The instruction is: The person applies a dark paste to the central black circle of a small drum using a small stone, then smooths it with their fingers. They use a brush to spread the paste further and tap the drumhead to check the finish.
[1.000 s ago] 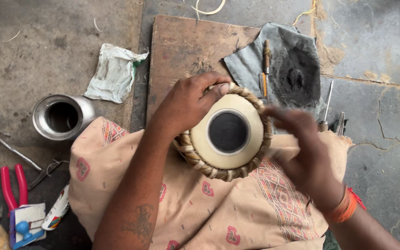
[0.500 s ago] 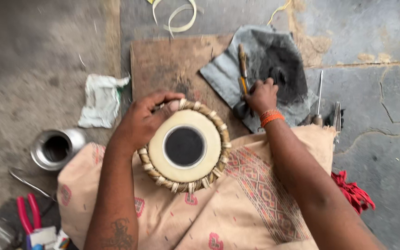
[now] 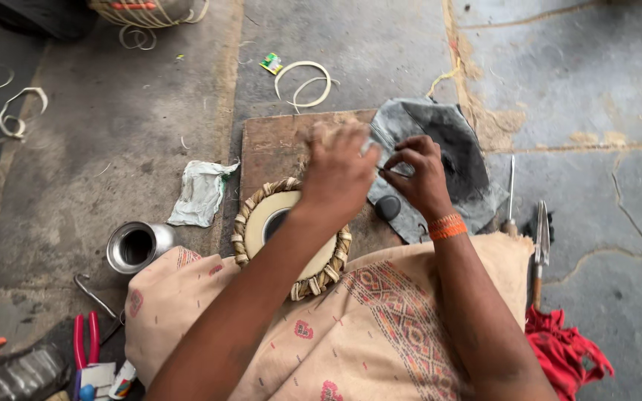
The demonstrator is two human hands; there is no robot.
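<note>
Grey stained cloth [image 3: 447,148] lies under both hands [image 3: 380,171], beyond the drumhead [image 3: 261,223].

Setting: an informal floor-level craft workshop for drum repair. Work takes place directly on a cracked, stained concrete floor [image 3: 581,67]. A worn wooden board [image 3: 273,152] serves as the bench. Hand tools lie around the hands: red-handled pliers [image 3: 87,338], metal spikes [image 3: 510,197], shears [image 3: 540,249]. A steel cup [image 3: 137,246], strap offcuts [image 3: 305,82] and stained rags [image 3: 200,191] lie scattered.
</note>
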